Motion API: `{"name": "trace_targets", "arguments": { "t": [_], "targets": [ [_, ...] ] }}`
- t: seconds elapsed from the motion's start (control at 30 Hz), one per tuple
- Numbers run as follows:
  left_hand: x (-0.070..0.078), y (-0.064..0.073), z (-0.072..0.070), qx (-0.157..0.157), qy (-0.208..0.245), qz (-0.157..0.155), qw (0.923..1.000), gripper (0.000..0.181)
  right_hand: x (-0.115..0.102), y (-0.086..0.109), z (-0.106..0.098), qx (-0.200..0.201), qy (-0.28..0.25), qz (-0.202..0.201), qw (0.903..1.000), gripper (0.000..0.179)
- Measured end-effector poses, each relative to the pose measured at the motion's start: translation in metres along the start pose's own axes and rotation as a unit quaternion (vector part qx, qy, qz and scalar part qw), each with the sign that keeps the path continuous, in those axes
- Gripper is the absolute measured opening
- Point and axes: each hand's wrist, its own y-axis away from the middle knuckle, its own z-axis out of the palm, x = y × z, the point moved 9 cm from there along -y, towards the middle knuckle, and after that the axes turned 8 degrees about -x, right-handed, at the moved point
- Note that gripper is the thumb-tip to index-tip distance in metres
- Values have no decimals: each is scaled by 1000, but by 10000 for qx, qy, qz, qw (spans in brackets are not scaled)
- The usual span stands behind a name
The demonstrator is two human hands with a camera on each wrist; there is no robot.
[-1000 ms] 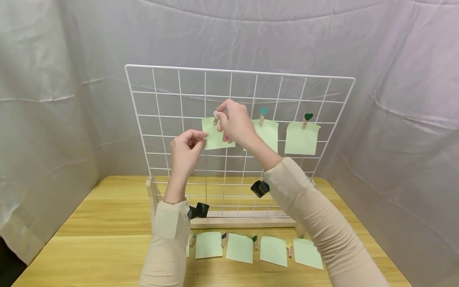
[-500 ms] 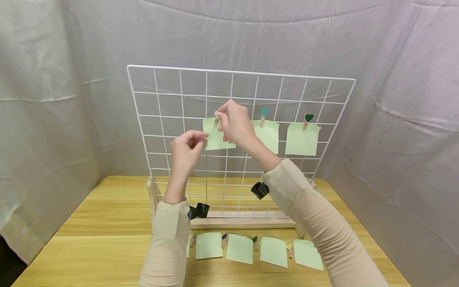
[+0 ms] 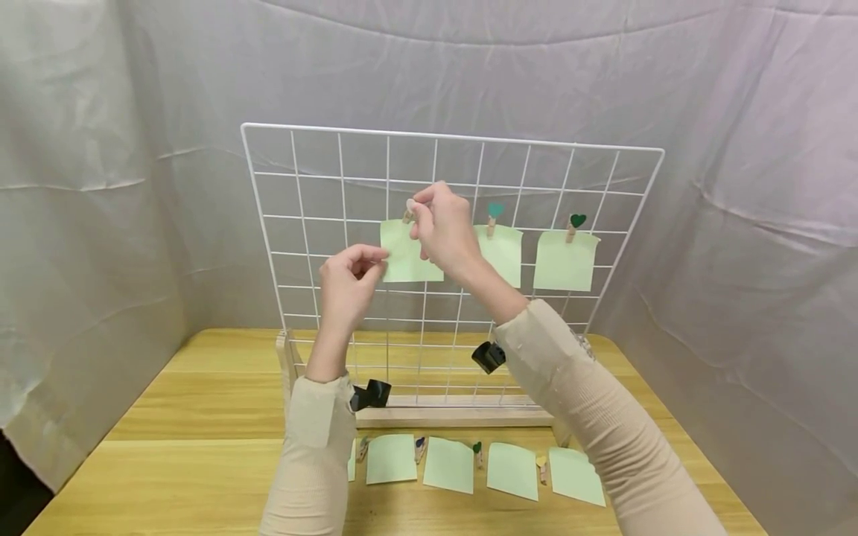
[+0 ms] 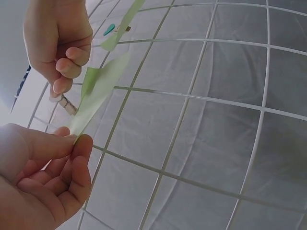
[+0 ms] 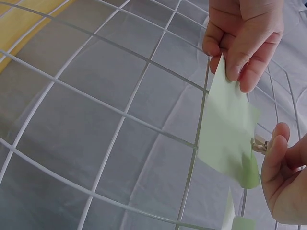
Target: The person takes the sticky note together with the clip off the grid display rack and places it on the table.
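Note:
A pale green paper note (image 3: 402,257) is held up against the white wire grid (image 3: 322,197). My left hand (image 3: 345,286) pinches its left edge between thumb and forefinger, as the left wrist view also shows. At the note's top edge, my right hand (image 3: 445,231) pinches a small wooden clothespin (image 5: 259,145) with a whitish heart on it. In the right wrist view the clothespin's tip is right at the note's edge, and the corner beside it curls. To the right hang two more notes, one under a teal-heart clothespin (image 3: 494,216), one under a dark green-heart clothespin (image 3: 573,225).
On the wooden table (image 3: 201,417), before the grid's wooden stand (image 3: 456,415), several green notes (image 3: 447,465) lie in a row with heart clothespins (image 3: 541,469) between them. Grey cloth (image 3: 429,67) surrounds the table. Black wrist devices (image 3: 372,394) are strapped near both cuffs.
My right hand has shifted slightly up and to the right with the clothespin, whose tip now sits nearer the note's top edge. My left hand keeps its pinch, almost unmoved.

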Motion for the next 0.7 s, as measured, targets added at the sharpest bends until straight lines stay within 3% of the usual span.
{"name": "trace_targets", "arguments": {
  "t": [0.47,0.7],
  "targets": [
    [7,3,-4,-36,-212,112,9997,9,2,3,-3,154,-292,-144,9994,19],
    [0,6,-6,-45,-57,-30,10000,9,3,7,0,133,-538,-182,9983,19]
  ]
}}
